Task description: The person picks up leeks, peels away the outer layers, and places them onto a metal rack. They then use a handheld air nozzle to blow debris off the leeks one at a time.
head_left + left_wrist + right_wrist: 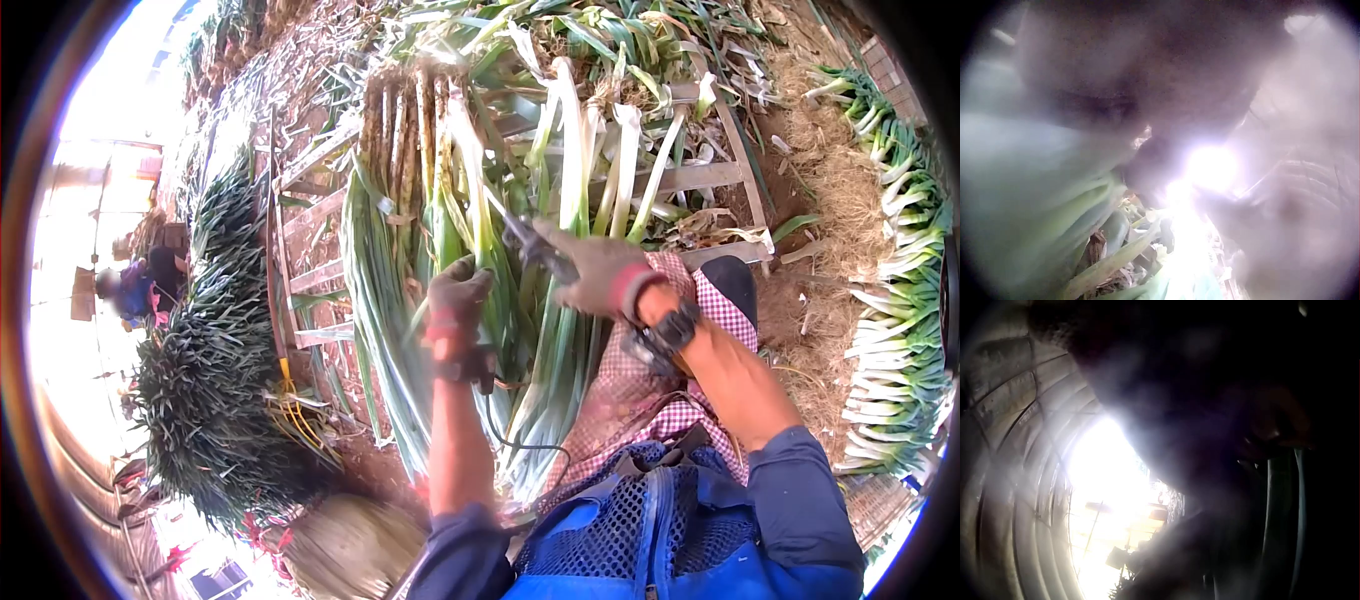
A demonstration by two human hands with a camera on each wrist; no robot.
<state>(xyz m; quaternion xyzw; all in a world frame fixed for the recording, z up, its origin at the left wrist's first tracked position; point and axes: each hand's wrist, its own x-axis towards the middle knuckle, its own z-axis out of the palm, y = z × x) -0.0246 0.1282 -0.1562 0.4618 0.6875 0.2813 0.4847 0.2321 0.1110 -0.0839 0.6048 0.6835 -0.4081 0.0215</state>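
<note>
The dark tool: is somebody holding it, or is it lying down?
Held: in the head view, the right hand grips the dark tool, its thin tip near a pale leek.

Grey-brown fabric-gloved left hand (456, 300) curled in a grip, I see | bare left forearm (462, 430) stretched straight ahead, black-strapped at the wrist (460, 364) | right hand (600, 274), gloved alike, gripping nearby | bare right forearm (738, 385) slanting inward

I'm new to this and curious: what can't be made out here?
Left hand: any grip hidden by its back, head view; blurred, left wrist view.
Tool: rear end covered by right hand, head view; dark, right wrist view.
Far person: activity too small and blurred, head view.
</note>
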